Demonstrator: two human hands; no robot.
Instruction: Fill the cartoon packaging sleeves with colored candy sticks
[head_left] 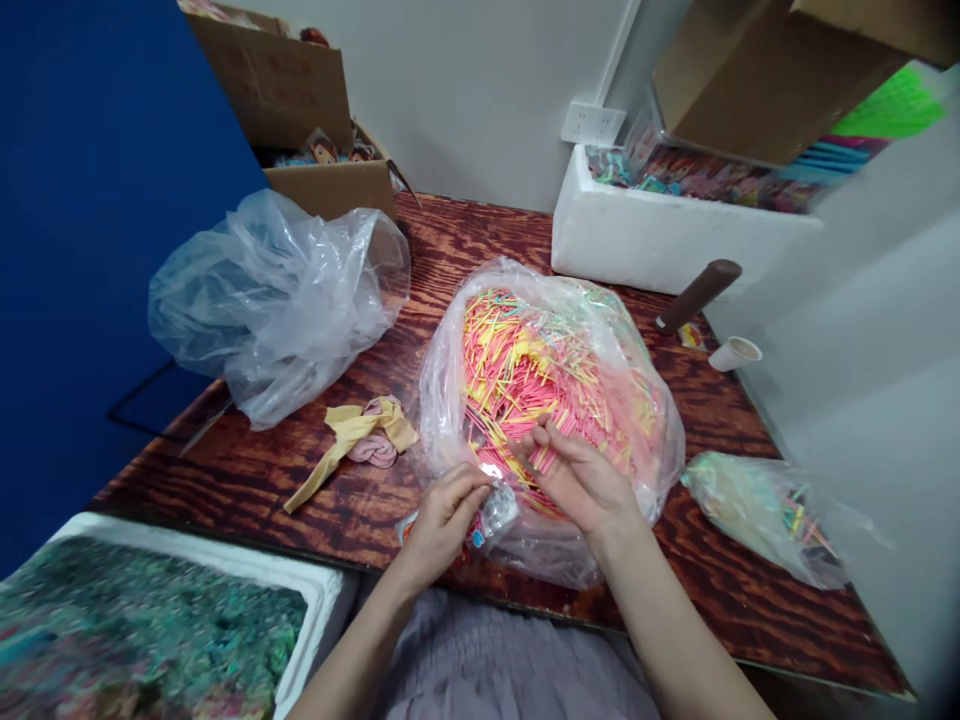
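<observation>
A large clear plastic bag (442,400) lies open on the wooden table, full of thin pink and yellow sticks (525,380). At its near left edge my left hand (448,515) is closed on a small clear packet (497,512) with red and blue print, which hangs below the fingertips. My right hand (574,475) is over the near part of the sticks, palm turned up, fingers curled and apart from the thumb. Some pink sticks lie at its fingers; whether it grips them is hard to make out.
A crumpled clear bag (300,300), yellow and pink cloth strips (367,435) and a cardboard box (330,188) are left. A foam box (667,235), brown cylinder (701,295), paper cup (735,353) and small bag (765,515) stand or lie right. Another foam box (326,600) is lower left.
</observation>
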